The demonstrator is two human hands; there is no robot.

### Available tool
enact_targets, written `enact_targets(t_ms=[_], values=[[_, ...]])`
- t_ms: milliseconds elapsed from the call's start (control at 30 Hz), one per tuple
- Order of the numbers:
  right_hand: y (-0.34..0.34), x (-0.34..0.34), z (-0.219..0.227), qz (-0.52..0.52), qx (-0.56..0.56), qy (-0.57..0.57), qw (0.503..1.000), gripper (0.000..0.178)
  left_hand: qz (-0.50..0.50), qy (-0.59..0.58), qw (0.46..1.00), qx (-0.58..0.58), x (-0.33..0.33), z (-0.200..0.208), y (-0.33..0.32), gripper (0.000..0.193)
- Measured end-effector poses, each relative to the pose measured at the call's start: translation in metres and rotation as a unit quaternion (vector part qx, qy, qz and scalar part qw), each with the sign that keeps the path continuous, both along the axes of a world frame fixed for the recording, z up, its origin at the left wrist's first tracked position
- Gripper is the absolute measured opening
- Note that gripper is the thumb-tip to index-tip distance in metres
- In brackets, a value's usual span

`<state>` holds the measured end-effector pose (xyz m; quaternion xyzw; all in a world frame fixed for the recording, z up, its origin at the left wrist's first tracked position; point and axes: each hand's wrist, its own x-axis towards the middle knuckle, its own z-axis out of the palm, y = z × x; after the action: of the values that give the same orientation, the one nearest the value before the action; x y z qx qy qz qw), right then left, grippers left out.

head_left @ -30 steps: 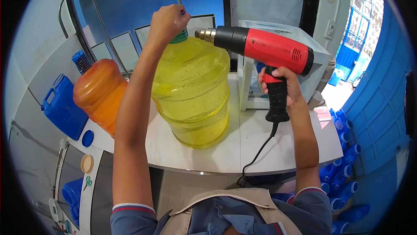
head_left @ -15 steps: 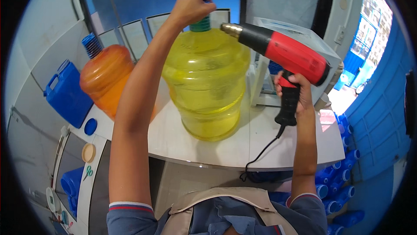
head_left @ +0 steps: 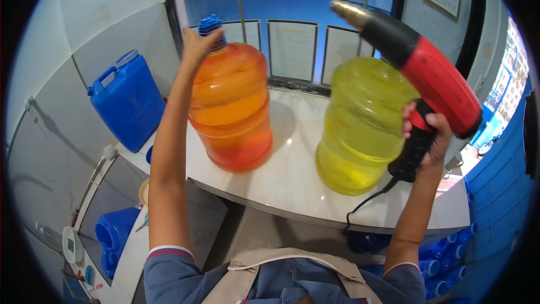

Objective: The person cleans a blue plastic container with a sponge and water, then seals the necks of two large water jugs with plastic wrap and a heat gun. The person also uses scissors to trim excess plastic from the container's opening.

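Note:
My left hand [head_left: 201,45] is at the neck of a large orange water jug [head_left: 230,107], its thumb across the front of the neck. The other fingers are partly hidden and blurred, but the hand appears closed on the neck. A ribbed blue cap [head_left: 210,23] tops this jug. My right hand [head_left: 428,132] grips the black handle of a red and black heat gun [head_left: 444,82]. Its metal nozzle points up and left, above a large yellow water jug [head_left: 360,129]. The heat gun hides most of that jug's neck. Both jugs stand upright on a white counter [head_left: 292,174].
A blue jerrycan [head_left: 129,101] stands at the counter's left end. On a lower shelf at left lie another blue container [head_left: 115,228] and a tan lid [head_left: 144,191]. The heat gun's cord [head_left: 365,198] runs over the front edge. Several blue bottles [head_left: 444,264] are stacked at right.
My left hand has left the yellow jug's neck and gone left to the orange jug's neck. The view has turned left. The heat gun stays in my right hand, its nozzle away from the yellow jug's neck.

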<state>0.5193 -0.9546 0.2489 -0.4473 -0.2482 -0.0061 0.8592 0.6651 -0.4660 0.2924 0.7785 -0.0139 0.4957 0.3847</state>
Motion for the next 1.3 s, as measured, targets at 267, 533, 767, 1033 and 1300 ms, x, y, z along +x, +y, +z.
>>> enact_targets(t_ms=[267,533,767,1033,1300], values=[[0.162,0.038,0.055,0.061,-0.148,0.015,0.987,0.028,-0.145,0.102,0.982,-0.066,0.025,-0.012,0.017,0.046],[0.214,0.033,0.085,-0.003,-0.221,0.007,0.975,0.027,0.009,0.121,0.993,0.0,0.023,-0.011,0.018,0.058],[0.221,0.039,0.093,-0.009,-0.219,0.022,0.975,0.027,-0.077,0.085,0.992,-0.054,0.006,-0.01,0.012,0.056],[0.211,0.053,0.089,-0.017,-0.196,0.053,0.979,0.03,-0.377,0.22,0.896,-0.08,-0.009,0.006,0.042,0.046],[0.202,0.067,0.068,0.014,-0.144,0.09,0.985,0.029,-0.405,0.246,0.879,-0.057,0.001,0.008,0.059,0.056]])
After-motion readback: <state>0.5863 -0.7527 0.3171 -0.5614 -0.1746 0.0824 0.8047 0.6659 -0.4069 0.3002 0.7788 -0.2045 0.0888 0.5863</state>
